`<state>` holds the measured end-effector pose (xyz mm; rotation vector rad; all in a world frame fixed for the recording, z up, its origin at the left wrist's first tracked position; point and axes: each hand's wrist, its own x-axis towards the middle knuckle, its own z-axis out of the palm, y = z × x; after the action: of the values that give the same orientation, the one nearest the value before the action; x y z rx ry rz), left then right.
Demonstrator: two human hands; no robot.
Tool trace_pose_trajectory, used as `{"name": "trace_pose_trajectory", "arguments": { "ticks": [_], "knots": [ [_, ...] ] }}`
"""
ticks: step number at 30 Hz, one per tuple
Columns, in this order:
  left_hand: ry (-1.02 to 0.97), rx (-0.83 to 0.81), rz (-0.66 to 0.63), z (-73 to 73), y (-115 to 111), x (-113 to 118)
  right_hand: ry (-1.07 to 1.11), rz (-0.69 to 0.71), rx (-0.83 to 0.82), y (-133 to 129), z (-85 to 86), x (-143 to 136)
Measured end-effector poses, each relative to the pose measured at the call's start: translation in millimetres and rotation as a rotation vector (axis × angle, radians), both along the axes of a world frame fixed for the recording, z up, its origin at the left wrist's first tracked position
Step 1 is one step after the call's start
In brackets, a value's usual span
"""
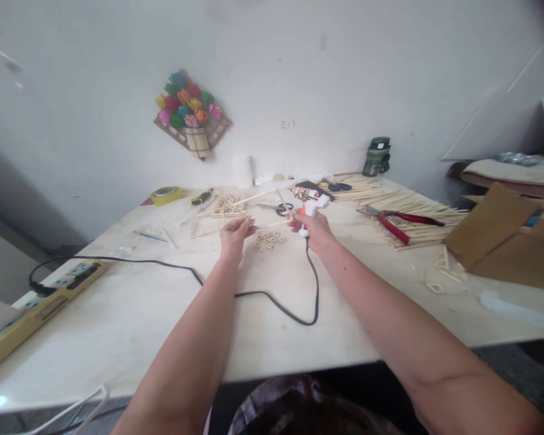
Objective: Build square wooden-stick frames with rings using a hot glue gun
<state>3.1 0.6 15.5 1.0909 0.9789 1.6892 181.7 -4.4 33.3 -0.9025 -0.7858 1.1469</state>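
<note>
My left hand (234, 237) is closed, pinching the near left part of a thin wooden stick frame (272, 225) above the table. My right hand (316, 228) is wrapped round a white and orange hot glue gun (315, 205), and its fingertips meet the right corner of the same frame. A black cord (316, 290) hangs from the glue gun's handle and loops over the table. Small wooden square pieces (269, 240) lie in a little pile just below the frame. Behind it are black scissors (283, 209) and a heap of short wooden pieces (226, 205).
Red-handled pliers (392, 223) rest on many loose sticks (417, 205) at the right, near a cardboard box (508, 238). Yellow tape (167, 193) and a cutter (202, 197) lie at the back left. A power strip (49, 302) runs along the left edge.
</note>
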Motion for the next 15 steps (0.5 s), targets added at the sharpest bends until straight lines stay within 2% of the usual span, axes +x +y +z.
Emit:
{"name": "trace_pose_trajectory", "arguments": {
  "ticks": [6,15],
  "knots": [
    [-0.021,0.021,-0.024,-2.7,1.6,-0.7,-0.002,0.01,0.014,3.5,-3.2,1.1],
    [-0.124,0.116,-0.231,-8.7,6.3,-7.4,-0.062,-0.07,0.009,5.3,-2.3,2.4]
  ]
}}
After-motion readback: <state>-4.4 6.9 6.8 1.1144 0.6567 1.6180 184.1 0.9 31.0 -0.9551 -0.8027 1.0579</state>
